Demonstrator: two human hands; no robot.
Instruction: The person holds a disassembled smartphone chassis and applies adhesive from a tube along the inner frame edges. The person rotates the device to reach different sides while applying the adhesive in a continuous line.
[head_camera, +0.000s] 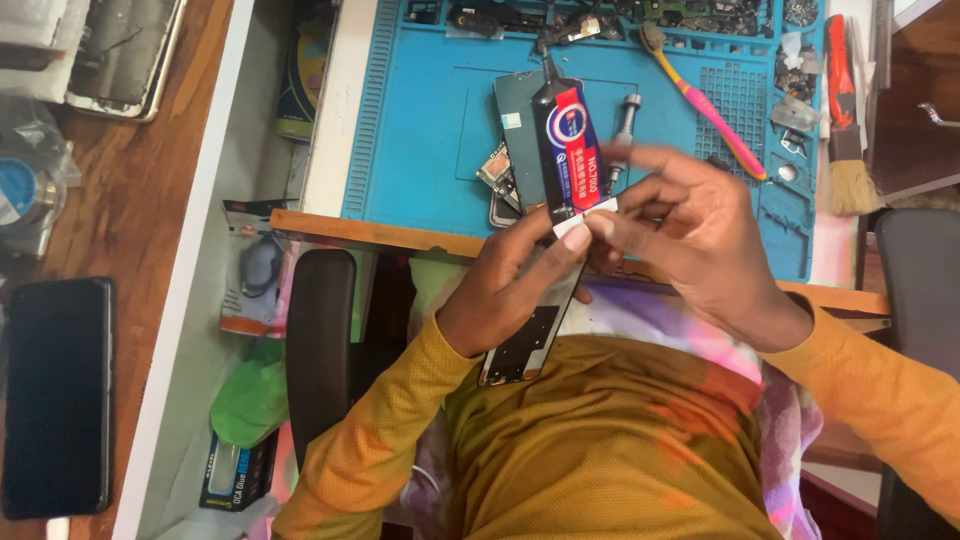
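Left hand (505, 290) clamps the phone frame (520, 345) from below, steadying it | right hand (690, 240) pinches the black glue tube (572, 150) by its tail end, nozzle pointing away over the blue mat (420, 130) | pink toothbrush (700, 100) lies beyond the right hand on the bench (400, 238).

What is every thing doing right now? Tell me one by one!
Glue tube: pinched at its flat end by both hands, nozzle pointing away.
Phone frame: held in the left hand, under the tube.
Right hand: fingertips on the tube's end.
Toothbrush: lying on the blue mat.
Black phone: screen dark.
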